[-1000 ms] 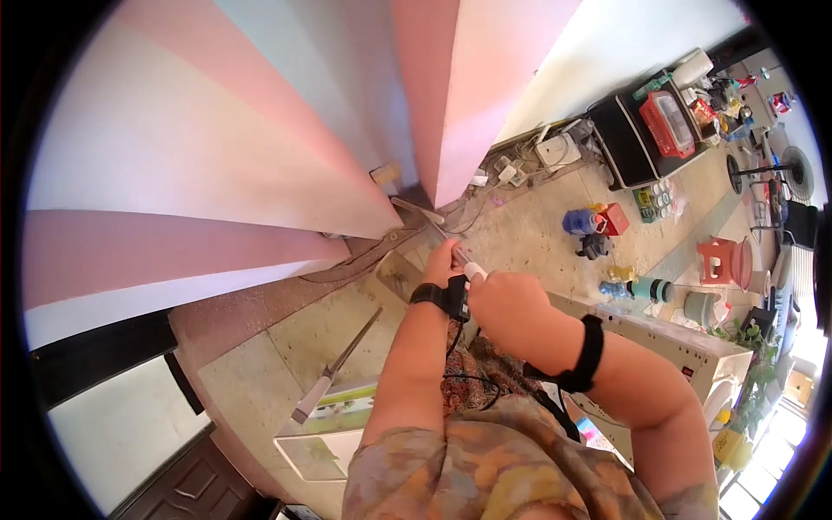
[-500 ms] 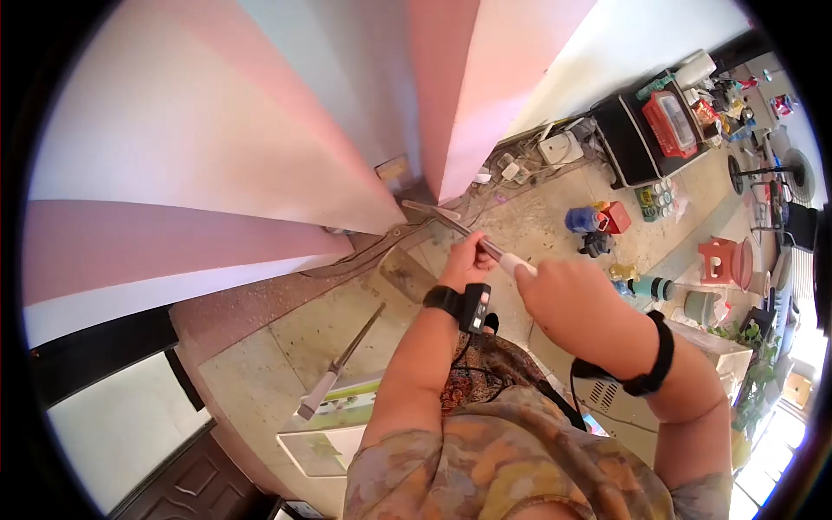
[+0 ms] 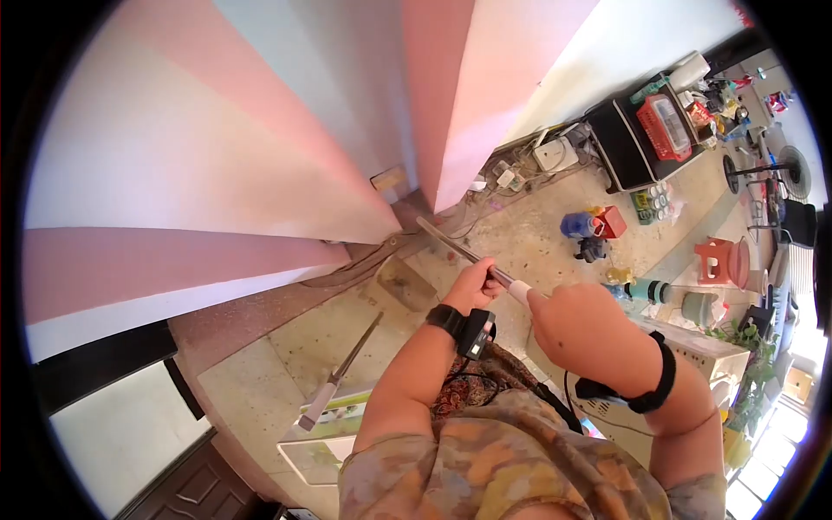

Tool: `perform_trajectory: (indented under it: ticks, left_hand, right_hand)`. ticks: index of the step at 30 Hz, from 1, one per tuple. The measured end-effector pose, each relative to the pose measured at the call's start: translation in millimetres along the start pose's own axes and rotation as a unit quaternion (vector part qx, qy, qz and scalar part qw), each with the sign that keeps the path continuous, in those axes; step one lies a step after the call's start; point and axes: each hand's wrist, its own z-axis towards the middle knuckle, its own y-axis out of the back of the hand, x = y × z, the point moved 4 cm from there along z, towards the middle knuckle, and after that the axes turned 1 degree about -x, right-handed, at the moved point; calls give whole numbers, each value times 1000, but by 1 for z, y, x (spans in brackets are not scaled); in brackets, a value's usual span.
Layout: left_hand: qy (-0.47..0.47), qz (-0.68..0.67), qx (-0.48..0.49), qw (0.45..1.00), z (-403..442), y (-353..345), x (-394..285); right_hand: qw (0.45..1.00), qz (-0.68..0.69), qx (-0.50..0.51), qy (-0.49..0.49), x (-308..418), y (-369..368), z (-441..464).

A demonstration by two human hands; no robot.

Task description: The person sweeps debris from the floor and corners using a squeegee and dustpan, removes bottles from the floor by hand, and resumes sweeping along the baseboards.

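Though unclear, dustpan (image 3: 407, 284) perhaps dirty inside.

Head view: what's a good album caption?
Left hand and right hand grip a white-handled pole near a pink wall.

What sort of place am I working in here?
Probably a lived-in indoor room, perhaps a home or small shop; I can't tell which. A standing fan, a red plastic stool and a leafy green plant suggest it.
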Motion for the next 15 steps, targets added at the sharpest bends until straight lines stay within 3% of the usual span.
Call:
perform_trajectory:
  ticks: [2, 3, 4, 6, 8, 10, 12, 14, 15]
  left_hand:
    - [-11, -1, 36, 999, -1, -4, -5]
    - [-29, -21, -30, 999, -8, -9, -11]
    - [-29, -20, -28, 999, -5, -8, -14]
    - [-116, -6, -34, 993, 7, 9, -31]
    - [-95, 4, -19, 995, 34, 34, -40]
    - [-121, 140, -113, 976, 39, 42, -50]
    - [-87, 93, -141, 982, 30, 42, -37]
    - [-80, 198, -78, 974, 16, 30, -27]
    - [33, 32, -33, 998, 59, 60, -1]
  right_hand:
    - [1000, -12, 9, -27, 0, -1, 1]
    - [1000, 7, -27, -14, 0, -5, 5]
    - [998, 24, -63, 1, 1, -9, 11]
    - [998, 31, -56, -3, 4, -19, 29]
    - [998, 41, -51, -7, 8, -33, 49]
    - [999, 41, -13, -5, 12, -48, 62]
    - [998, 56, 1, 9, 9, -51, 54]
    - [997, 68, 6, 21, 4, -43, 44]
    - [997, 73, 19, 6, -2, -36, 36]
